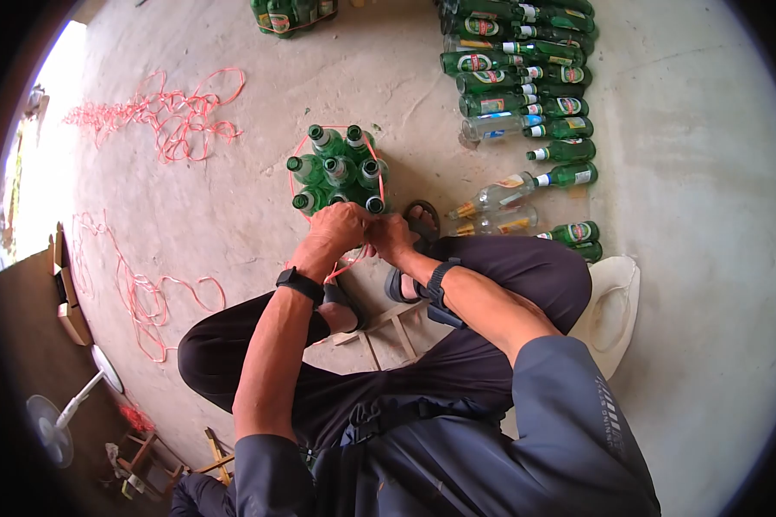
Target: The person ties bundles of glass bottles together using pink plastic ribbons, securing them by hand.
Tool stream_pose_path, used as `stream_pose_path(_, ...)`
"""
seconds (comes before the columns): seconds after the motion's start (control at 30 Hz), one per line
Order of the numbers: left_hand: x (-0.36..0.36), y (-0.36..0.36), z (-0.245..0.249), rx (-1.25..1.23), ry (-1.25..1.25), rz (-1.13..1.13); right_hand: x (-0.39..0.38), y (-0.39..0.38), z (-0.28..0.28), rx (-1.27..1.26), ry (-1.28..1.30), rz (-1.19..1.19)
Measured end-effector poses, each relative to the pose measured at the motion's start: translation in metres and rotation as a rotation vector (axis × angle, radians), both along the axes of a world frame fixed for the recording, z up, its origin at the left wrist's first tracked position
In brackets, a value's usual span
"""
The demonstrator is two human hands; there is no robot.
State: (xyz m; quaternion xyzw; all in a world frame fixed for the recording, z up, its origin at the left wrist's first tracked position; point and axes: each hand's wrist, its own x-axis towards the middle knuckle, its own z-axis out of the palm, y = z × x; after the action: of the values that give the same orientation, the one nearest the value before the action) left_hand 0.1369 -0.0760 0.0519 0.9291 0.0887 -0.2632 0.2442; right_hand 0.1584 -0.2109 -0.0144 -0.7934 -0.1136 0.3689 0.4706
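Observation:
A bundle of green glass bottles stands upright on the floor between my feet, necks up. Pink plastic twine runs around the bundle near the necks. At its near side, my left hand is closed, knuckles up, and partly covers the front bottles. My right hand meets it, with fingers pinched together on the twine. A loose end of twine hangs below the hands toward my left foot. The exact point where the fingers grip is hidden.
Rows of lying bottles stretch along the right. Another bundle of green bottles stands at the top. Tangled pink twine lies on the left floor. A white fan is at lower left, a cream-coloured object beside my right knee.

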Motion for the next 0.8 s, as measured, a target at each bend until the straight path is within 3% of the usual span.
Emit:
stream_pose_path(0.03, 0.002, 0.0, 0.001, -0.008, 0.031, -0.007, 0.001, 0.0, -0.003, -0.032, -0.066, 0.111)
stream_pose_path(0.17, -0.001, 0.004, -0.003, 0.039, -0.006, -0.098, 0.003, 0.003, -0.006, -0.043, -0.025, 0.135)
stream_pose_path(0.23, 0.001, 0.006, -0.003, 0.029, -0.012, -0.15, 0.004, 0.004, -0.005, 0.021, 0.291, -0.152)
stream_pose_path(0.37, 0.009, 0.001, 0.007, 0.095, 0.058, -0.224, 0.004, -0.004, -0.022, 0.026, 0.076, 0.044)
stream_pose_path(0.43, 0.011, 0.0, 0.004, 0.227, 0.028, -0.389, 0.002, -0.002, -0.017, 0.137, 0.293, -0.209)
stream_pose_path(0.47, 0.012, 0.0, 0.003, 0.229, 0.03, -0.389, 0.002, 0.0, -0.015, 0.139, 0.296, -0.209)
stream_pose_path(0.53, 0.016, -0.005, 0.006, 0.329, 0.039, -0.538, 0.003, 0.001, -0.018, 0.097, 0.288, -0.135)
stream_pose_path(0.67, 0.013, -0.005, 0.008, 0.294, 0.016, -0.525, 0.004, 0.003, -0.031, 0.047, 0.183, -0.059)
stream_pose_path(0.73, 0.006, -0.002, 0.003, 0.348, -0.151, -0.597, 0.005, 0.003, -0.043, -0.17, 0.006, 0.132)
stream_pose_path(0.8, 0.004, 0.002, 0.002, 0.336, -0.185, -0.602, 0.006, -0.001, -0.045, -0.305, 0.003, 0.137)
